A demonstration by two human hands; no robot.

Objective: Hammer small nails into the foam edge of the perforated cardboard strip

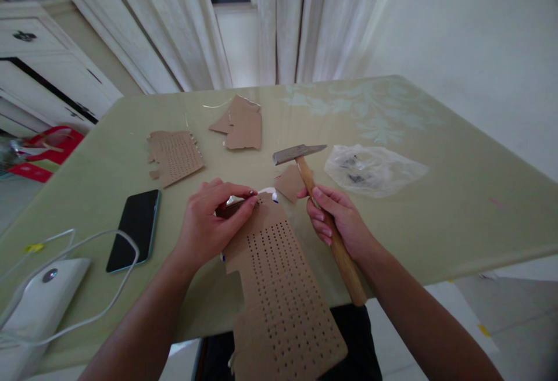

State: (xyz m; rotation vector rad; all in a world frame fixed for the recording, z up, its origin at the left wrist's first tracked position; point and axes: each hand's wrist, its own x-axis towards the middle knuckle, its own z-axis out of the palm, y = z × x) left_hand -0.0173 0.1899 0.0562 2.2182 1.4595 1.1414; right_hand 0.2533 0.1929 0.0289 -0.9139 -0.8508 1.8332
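My right hand (pixel 337 218) grips the wooden handle of a hammer (pixel 325 218), whose metal head (pixel 299 153) is raised just above the table, pointing left. My left hand (pixel 213 224) pinches a small metal tool (pixel 238 201) against the top edge of a long cardboard sheet (pixel 279 288) full of punched holes. That sheet lies on the table's near edge and hangs over it toward me. A small cardboard scrap (pixel 288 183) sits just under the hammer head.
On the green table (pixel 436 195) lie a perforated cardboard piece (pixel 174 157), torn cardboard (pixel 242 125), a clear plastic bag (pixel 372 169), a black phone (pixel 135 227) and a white device (pixel 39 299) with cables. A white cabinet (pixel 39 67) stands at left, curtains behind.
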